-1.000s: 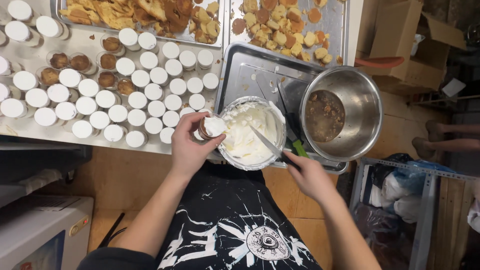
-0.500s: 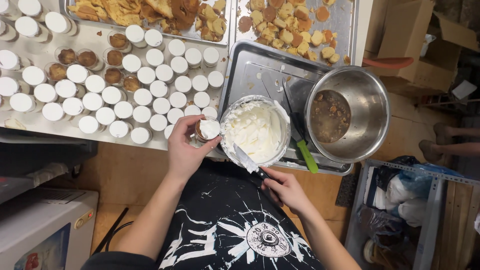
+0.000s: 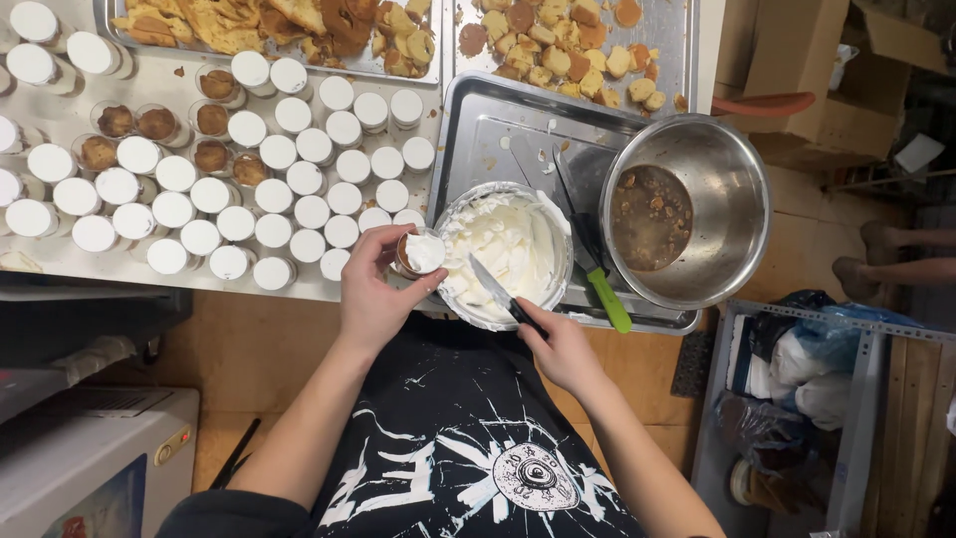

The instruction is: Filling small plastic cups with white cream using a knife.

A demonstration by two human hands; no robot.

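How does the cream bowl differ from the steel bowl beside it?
The cream bowl holds white cream; the steel bowl holds a brown, lumpy mix. The cream bowl is smaller and nearly full; the steel bowl is larger and mostly bare. Both are round and sit on the same tray.

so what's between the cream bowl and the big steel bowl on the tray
In the head view, a green-handled knife lies on the tray between the cream bowl and the steel bowl.

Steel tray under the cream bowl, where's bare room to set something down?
Bare metal shows on the shallow steel tray behind the foil cream bowl, left of the round steel mixing bowl. Crowded: the small white-topped round cups pack the table, and the green-handled knife fills the gap between bowls.
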